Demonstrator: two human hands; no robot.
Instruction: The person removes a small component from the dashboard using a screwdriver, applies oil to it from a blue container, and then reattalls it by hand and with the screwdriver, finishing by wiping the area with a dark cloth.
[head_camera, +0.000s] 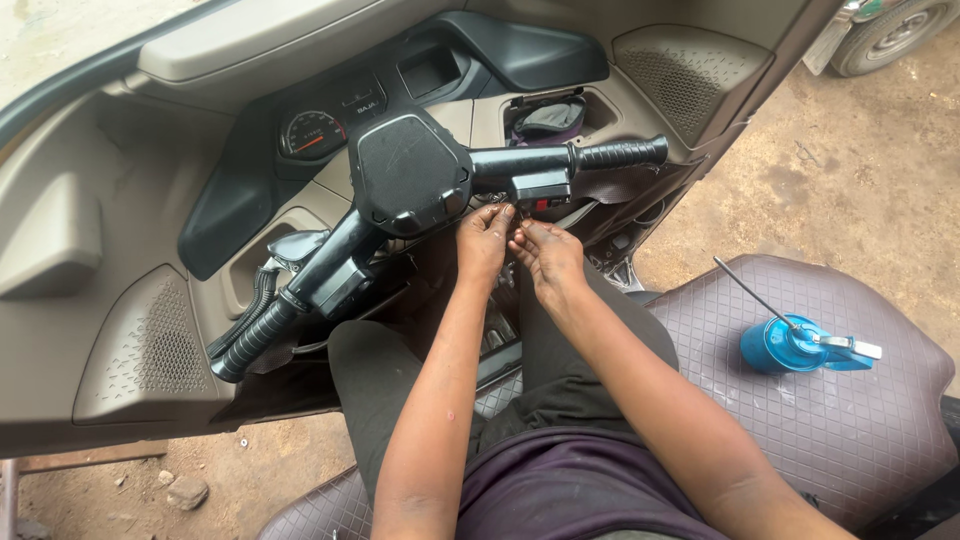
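Black plastic handlebar (420, 180) with ribbed rubber grips slants from seven o'clock to two o'clock across the beige dashboard (150, 350). Both forearms reach straight ahead, wrists close together just beneath its switch housing (540, 187). Left hand (484, 243) and right hand (546, 253) have fingertips pinched together on something too small to tell. At three o'clock, a blue metal oil can (790, 343) rests on the quilted maroon seat (840, 420).

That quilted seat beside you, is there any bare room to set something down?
Yes: the brown seat is bare in front of and behind the blue oil can. It is crowded under the handlebar, where the left hand and right hand meet.
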